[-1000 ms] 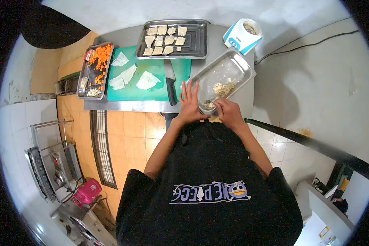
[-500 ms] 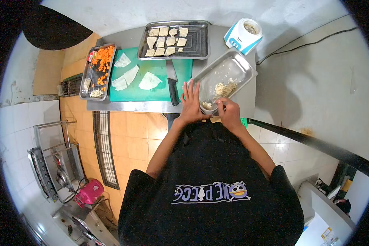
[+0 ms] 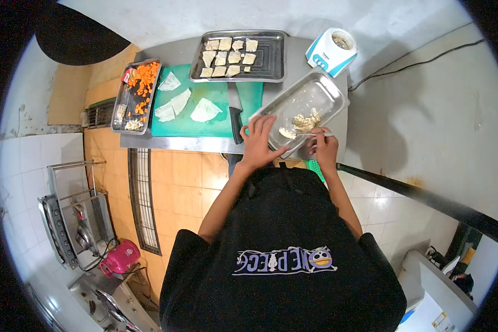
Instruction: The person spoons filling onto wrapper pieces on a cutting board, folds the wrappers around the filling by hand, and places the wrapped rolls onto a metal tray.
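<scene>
A steel tray (image 3: 329, 91) stands slanted at the right end of the table, with a crumbly pale mixture (image 3: 307, 120) in its near half. My left hand (image 3: 258, 141) grips the tray's near left corner, fingers over the left side and thumb along the near end. In my right hand (image 3: 325, 148) is a metal spoon (image 3: 304, 134), held over the near part of the tray. The spoon's bowl end points left and bears a pale clump (image 3: 287, 133) of the mixture.
A green cutting board (image 3: 177, 124) carries thin white wrapper pieces (image 3: 206, 110) and a black-handled knife (image 3: 235, 113). Behind lies a dark tray (image 3: 271, 55) of pale squares. Diced carrots (image 3: 144, 77) fill part of the left tray (image 3: 115, 123). A white-and-blue appliance (image 3: 332, 51) stands back right.
My right hand has turned and shifted slightly right, so the spoon now shows lying crosswise. The clump near the corner has moved up and right. My left fingers have bent more over the tray.
</scene>
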`<state>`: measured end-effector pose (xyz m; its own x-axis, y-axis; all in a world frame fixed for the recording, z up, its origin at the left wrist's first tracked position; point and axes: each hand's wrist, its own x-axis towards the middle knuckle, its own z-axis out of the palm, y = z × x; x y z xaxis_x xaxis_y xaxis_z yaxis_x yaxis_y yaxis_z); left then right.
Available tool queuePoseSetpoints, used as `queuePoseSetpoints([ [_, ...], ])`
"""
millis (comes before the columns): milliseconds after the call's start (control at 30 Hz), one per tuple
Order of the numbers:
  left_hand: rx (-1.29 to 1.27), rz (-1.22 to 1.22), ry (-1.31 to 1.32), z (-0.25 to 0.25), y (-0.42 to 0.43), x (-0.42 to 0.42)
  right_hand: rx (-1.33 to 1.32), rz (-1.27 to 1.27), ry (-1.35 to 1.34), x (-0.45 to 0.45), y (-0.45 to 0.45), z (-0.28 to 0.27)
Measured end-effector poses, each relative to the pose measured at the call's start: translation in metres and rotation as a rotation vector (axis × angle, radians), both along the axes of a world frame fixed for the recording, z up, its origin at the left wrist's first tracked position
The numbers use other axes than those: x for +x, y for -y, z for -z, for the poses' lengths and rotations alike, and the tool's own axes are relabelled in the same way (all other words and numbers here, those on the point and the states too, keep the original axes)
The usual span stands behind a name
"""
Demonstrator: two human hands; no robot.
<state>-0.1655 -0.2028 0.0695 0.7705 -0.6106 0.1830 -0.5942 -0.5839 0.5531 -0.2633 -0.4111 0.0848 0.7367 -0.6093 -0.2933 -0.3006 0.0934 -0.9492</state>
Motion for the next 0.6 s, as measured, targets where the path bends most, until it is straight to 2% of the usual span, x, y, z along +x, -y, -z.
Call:
queuePoseSetpoints([
  [100,-0.014,0.005,-0.013,-0.005,0.005,0.0,0.028,0.002,-0.008,0.001,-0.003,-0.003],
  [167,-0.032,-0.006,-0.024,-0.005,0.009,-0.001,-0.089,-0.017,-0.043,0.002,-0.004,-0.004],
  [267,0.014,-0.025,-0.009,0.0,0.008,-0.003,-0.048,-0.014,-0.019,-0.001,0.0,0.002],
  [600,-0.298,-0.093,0.006,0.009,-0.033,0.017,0.054,-0.056,0.081,0.018,-0.012,-0.006],
])
